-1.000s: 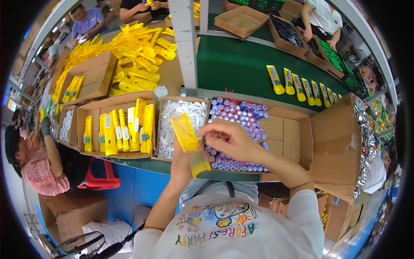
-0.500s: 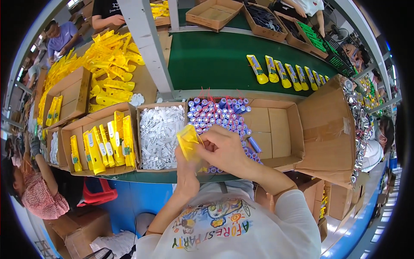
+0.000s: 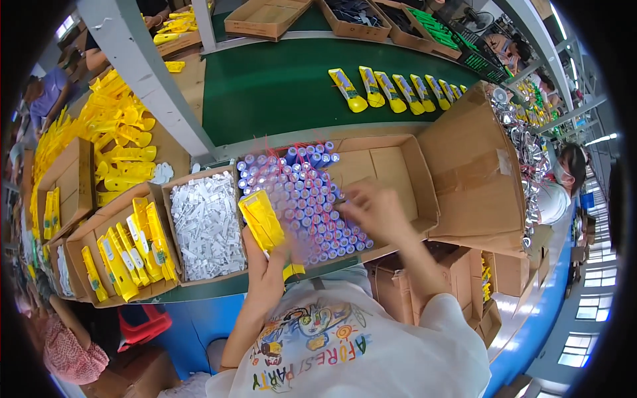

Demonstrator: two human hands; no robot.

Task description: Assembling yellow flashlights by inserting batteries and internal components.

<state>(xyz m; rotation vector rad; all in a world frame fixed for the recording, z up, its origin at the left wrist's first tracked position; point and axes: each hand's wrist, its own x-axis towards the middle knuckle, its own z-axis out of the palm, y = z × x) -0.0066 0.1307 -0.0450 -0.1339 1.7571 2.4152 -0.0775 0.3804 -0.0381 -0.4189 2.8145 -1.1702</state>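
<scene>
My left hand is closed around a yellow plastic casing, held tilted above the near left part of a box of purple battery cells. The cells stand packed upright, with thin red wires among them. Over the right side of these cells is my right hand, its thumb and fingers pinched together. A small dark spot shows at the fingertips, but I cannot make out what they hold. To the left, a box of small white plastic parts adjoins the cells.
A carton of yellow casings stands at the left, below a heap of yellow casings. Filled yellow casings lie in a row on the green belt. A tall carton and a grey post flank the boxes.
My right hand has left the yellow casing and moved right, over the battery cells. The left hand keeps the casing, now turned differently. The whole view has shifted and turned.
</scene>
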